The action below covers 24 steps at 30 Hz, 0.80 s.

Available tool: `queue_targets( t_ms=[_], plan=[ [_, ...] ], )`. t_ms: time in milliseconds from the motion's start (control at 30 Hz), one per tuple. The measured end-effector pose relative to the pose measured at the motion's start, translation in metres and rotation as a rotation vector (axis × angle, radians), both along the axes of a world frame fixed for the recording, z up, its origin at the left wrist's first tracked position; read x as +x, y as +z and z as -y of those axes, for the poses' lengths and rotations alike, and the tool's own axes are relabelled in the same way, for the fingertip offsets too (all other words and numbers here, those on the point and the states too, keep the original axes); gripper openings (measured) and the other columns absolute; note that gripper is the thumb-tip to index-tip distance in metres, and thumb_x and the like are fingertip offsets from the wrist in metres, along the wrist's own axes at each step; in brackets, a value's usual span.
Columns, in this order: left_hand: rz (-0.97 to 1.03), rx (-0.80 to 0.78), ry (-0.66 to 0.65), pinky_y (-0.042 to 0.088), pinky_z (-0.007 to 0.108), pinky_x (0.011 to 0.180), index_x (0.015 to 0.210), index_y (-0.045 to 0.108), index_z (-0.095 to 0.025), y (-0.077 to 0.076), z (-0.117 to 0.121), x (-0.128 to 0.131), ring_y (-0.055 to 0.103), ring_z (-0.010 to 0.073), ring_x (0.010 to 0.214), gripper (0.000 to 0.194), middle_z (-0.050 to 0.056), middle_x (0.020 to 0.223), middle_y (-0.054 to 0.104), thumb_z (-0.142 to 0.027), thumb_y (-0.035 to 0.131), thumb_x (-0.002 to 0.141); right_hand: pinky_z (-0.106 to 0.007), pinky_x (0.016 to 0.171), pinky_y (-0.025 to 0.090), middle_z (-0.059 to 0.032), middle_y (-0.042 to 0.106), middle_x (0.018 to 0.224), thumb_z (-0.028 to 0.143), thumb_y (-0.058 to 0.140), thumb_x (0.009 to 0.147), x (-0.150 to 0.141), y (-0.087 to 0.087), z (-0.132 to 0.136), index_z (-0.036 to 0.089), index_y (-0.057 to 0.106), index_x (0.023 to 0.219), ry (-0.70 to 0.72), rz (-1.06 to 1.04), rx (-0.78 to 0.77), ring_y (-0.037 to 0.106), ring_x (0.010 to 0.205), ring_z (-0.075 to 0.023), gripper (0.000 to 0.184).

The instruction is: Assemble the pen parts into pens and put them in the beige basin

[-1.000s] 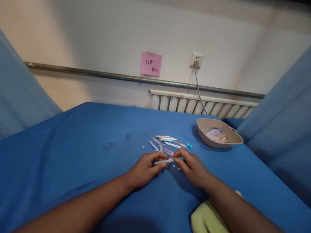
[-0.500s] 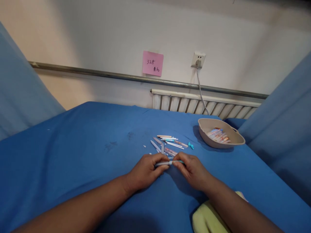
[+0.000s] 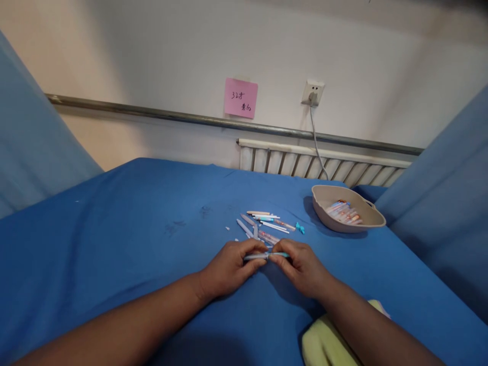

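Between my two hands lies a slim pen, roughly level, pale grey on its left part and teal at its right end. My left hand is closed, thumb and fingers pinching the grey part. Fingers of my right hand grip the teal end, and the fingertips of both hands nearly meet. Just beyond them lies a loose group of pen parts: grey barrels, thin white refills, a patterned clear barrel and an orange-tan stick. Small teal pieces sit at the group's right.
A beige basket holding several pens stands at the right on the blue cloth. Yellow-green fabric lies under my right forearm. Behind are a radiator, a metal rail and a plugged-in cable.
My right fingertips have moved slightly left, nearer my left hand, and less of the pen's middle shows between them. The view has shifted very slightly; the other things lie as before.
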<state>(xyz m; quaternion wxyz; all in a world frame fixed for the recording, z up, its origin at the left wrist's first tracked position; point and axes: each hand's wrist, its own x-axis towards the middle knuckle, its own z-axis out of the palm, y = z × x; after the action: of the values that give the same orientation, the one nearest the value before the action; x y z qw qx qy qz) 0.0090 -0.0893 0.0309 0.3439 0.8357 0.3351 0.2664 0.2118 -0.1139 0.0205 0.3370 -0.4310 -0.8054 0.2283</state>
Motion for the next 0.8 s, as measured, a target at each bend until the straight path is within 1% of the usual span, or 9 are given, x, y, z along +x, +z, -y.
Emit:
queue_targets(
  t_ms=[67, 133, 233, 300, 400, 500, 633, 733, 800],
  plan=[
    [-0.009, 0.018, -0.012, 0.043, 0.024, 0.078, 0.104, 0.062, -0.021, 0.001, 0.001, 0.000, 0.062, 0.0164, 0.085, 0.021, 0.002, 0.095, 0.069, -0.027, 0.054, 0.085, -0.023, 0.059, 0.035, 0.0010, 0.054, 0.063, 0.030, 0.043, 0.092, 0.000, -0.002, -0.001, 0.019, 0.053, 0.070, 0.000, 0.048, 0.002, 0.050, 0.060, -0.0115, 0.026],
    [-0.006, 0.017, -0.018, 0.042, 0.024, 0.078, 0.105, 0.062, -0.021, 0.001, 0.001, 0.000, 0.062, 0.0164, 0.086, 0.022, 0.002, 0.096, 0.069, -0.027, 0.054, 0.085, -0.023, 0.057, 0.034, 0.0019, 0.051, 0.060, 0.031, 0.040, 0.093, -0.001, -0.002, -0.001, 0.019, 0.051, 0.067, -0.015, 0.040, -0.016, 0.047, 0.056, -0.0110, 0.031],
    [0.000, -0.009, -0.005, 0.043, 0.023, 0.074, 0.103, 0.062, -0.020, 0.000, -0.001, 0.000, 0.062, 0.0157, 0.081, 0.021, 0.002, 0.091, 0.068, -0.026, 0.054, 0.085, -0.022, 0.060, 0.038, 0.0012, 0.058, 0.071, 0.031, 0.049, 0.089, -0.002, -0.001, 0.001, 0.019, 0.053, 0.086, -0.031, -0.082, -0.096, 0.053, 0.063, -0.0118, 0.013],
    [0.006, -0.030, 0.000, 0.042, 0.022, 0.071, 0.103, 0.061, -0.019, 0.000, -0.002, 0.000, 0.061, 0.0153, 0.079, 0.021, 0.002, 0.089, 0.068, -0.026, 0.053, 0.085, -0.022, 0.060, 0.040, 0.0011, 0.059, 0.076, 0.028, 0.055, 0.084, -0.002, -0.001, 0.002, 0.020, 0.051, 0.092, -0.026, -0.125, -0.135, 0.054, 0.066, -0.0123, 0.012],
    [0.003, -0.038, -0.029, 0.042, 0.022, 0.072, 0.101, 0.062, -0.019, 0.000, -0.002, 0.000, 0.060, 0.0150, 0.079, 0.020, 0.002, 0.088, 0.067, -0.027, 0.051, 0.087, -0.023, 0.062, 0.040, 0.0011, 0.059, 0.076, 0.022, 0.056, 0.082, -0.002, -0.001, 0.003, 0.020, 0.051, 0.087, -0.011, -0.113, -0.116, 0.054, 0.068, -0.0125, 0.007],
    [-0.008, -0.037, -0.089, 0.040, 0.022, 0.073, 0.100, 0.063, -0.019, 0.002, -0.002, 0.000, 0.059, 0.0143, 0.079, 0.021, 0.001, 0.087, 0.066, -0.028, 0.047, 0.089, -0.023, 0.064, 0.041, 0.0009, 0.060, 0.075, 0.023, 0.057, 0.082, 0.000, -0.002, 0.001, 0.019, 0.056, 0.083, 0.006, -0.124, -0.096, 0.055, 0.069, -0.0126, 0.004],
    [0.004, -0.102, -0.083, 0.040, 0.022, 0.071, 0.099, 0.064, -0.019, 0.004, -0.006, 0.000, 0.057, 0.0137, 0.078, 0.020, 0.000, 0.085, 0.065, -0.023, 0.049, 0.086, -0.025, 0.064, 0.043, 0.0002, 0.064, 0.071, 0.032, 0.062, 0.079, 0.007, -0.006, -0.007, 0.019, 0.063, 0.077, -0.050, -0.209, -0.166, 0.057, 0.067, -0.0137, 0.013],
    [0.051, -0.205, -0.010, 0.041, 0.021, 0.067, 0.094, 0.064, -0.017, 0.003, -0.013, -0.003, 0.055, 0.0131, 0.073, 0.018, 0.000, 0.080, 0.063, -0.024, 0.051, 0.083, -0.024, 0.054, 0.042, 0.0008, 0.060, 0.065, 0.041, 0.064, 0.075, 0.015, -0.008, -0.015, 0.018, 0.064, 0.072, -0.136, -0.345, -0.317, 0.053, 0.059, -0.0129, 0.023],
    [0.085, -0.300, 0.046, 0.039, 0.020, 0.057, 0.092, 0.062, -0.016, 0.000, -0.019, -0.005, 0.052, 0.0109, 0.061, 0.018, -0.002, 0.070, 0.059, -0.028, 0.052, 0.083, -0.021, 0.045, 0.036, 0.0029, 0.053, 0.057, 0.047, 0.063, 0.074, 0.021, -0.009, -0.022, 0.017, 0.062, 0.071, -0.183, -0.457, -0.391, 0.046, 0.050, -0.0099, 0.030]
  ],
)
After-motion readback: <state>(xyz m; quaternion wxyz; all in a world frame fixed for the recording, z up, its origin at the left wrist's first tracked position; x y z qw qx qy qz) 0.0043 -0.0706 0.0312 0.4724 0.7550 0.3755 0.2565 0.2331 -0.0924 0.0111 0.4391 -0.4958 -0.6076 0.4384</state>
